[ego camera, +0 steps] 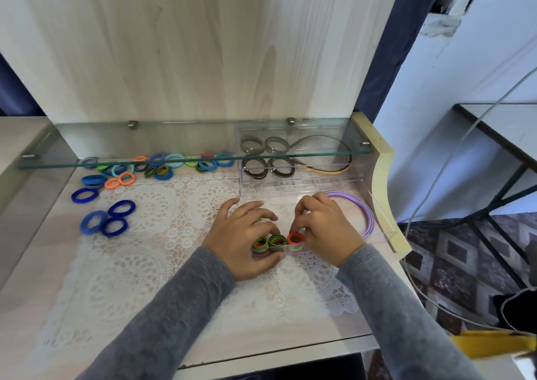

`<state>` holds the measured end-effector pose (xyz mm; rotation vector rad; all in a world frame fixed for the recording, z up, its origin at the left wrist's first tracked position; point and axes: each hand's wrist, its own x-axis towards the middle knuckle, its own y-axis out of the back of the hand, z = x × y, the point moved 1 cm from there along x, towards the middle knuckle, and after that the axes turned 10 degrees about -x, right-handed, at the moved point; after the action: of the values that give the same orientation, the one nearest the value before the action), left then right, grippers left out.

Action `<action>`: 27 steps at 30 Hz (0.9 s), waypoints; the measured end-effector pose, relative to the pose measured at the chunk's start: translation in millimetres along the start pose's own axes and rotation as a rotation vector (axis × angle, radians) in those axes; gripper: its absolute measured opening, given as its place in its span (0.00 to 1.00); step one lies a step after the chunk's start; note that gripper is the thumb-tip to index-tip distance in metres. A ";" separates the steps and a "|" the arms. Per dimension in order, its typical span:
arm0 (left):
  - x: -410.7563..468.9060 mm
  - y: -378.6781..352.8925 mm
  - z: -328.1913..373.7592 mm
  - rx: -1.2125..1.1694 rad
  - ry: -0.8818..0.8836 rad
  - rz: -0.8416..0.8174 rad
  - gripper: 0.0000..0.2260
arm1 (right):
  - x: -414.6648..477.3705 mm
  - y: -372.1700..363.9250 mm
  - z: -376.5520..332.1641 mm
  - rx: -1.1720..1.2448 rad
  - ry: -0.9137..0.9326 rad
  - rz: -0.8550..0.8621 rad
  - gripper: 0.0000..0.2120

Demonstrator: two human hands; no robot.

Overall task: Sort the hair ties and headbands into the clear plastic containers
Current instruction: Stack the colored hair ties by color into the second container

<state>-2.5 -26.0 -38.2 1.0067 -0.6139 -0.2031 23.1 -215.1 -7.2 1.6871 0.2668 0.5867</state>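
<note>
Head view: left hand (244, 234) fingers clamped round the left end of the narrow clear container (294, 250), right hand (325, 228) fingers pinching the red hair tie (295, 238) standing inside it beside green-striped hair ties (277, 240); blue hair ties (83, 223) loose on surface (43, 263), well left.

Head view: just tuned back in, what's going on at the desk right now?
A person in grey sleeves is filling the front clear container. The left hand holds the green hair ties standing on edge in its narrow front slot, while the right hand pinches a red hair tie next to them. Purple headbands already lie in that container; brown hair ties sit in the rear container. Loose blue ties lie unsorted at left.
</note>
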 end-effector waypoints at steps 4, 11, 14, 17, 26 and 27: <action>-0.6 0.4 0.9 0.015 0.011 -0.011 0.17 | 0.4 3.5 -0.7 -0.023 -0.004 -0.037 0.13; -8.3 6.8 0.5 -0.025 0.084 0.027 0.24 | 2.4 5.1 -1.4 -0.036 -0.086 -0.082 0.15; -13.7 12.6 -3.4 -0.029 0.119 0.100 0.22 | 7.4 3.2 -8.6 0.034 -0.146 0.022 0.19; -20.2 19.4 -9.9 -0.010 0.190 0.212 0.19 | 15.8 -0.3 -25.8 0.107 -0.170 0.137 0.22; -48.1 41.7 -40.8 0.097 0.552 0.363 0.23 | 50.2 -13.9 -115.5 0.395 -0.073 0.207 0.18; -51.2 42.6 -45.5 0.112 0.609 0.347 0.25 | 52.3 -16.4 -123.3 0.402 -0.068 0.185 0.18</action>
<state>-23.3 51.9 -39.8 0.9875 -0.2324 0.4373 5.8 -81.6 1.7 2.1324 0.1882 0.6402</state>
